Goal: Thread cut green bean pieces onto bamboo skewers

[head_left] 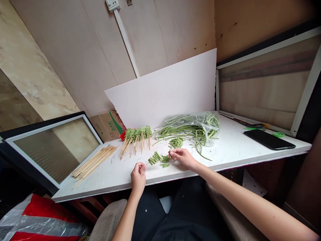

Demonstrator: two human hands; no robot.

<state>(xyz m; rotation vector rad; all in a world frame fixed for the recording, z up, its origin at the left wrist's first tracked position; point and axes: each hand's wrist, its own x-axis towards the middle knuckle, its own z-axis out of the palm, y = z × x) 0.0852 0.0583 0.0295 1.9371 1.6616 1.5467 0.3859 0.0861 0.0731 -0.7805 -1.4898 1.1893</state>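
Note:
My left hand (138, 173) is closed near the table's front edge, pinching the end of a thin skewer. Cut green bean pieces (154, 158) sit side by side along that skewer, pointing to the right. My right hand (184, 158) pinches a short piece of green bean (170, 153) between thumb and fingertips, just right of the skewer. Beneath and between the hands lie loose cut pieces (165, 164). Behind my right hand is a small pile of cut beans (176, 143). The skewer's tip is too small to make out.
Bare bamboo skewers (94, 164) lie at the left. Filled bean skewers (137, 134) are stacked at the back, beside a cardboard box (107, 126). A clear plastic bag (190, 121) holds long beans. To the right are a black phone (269, 139) and a green tape ring (279, 134).

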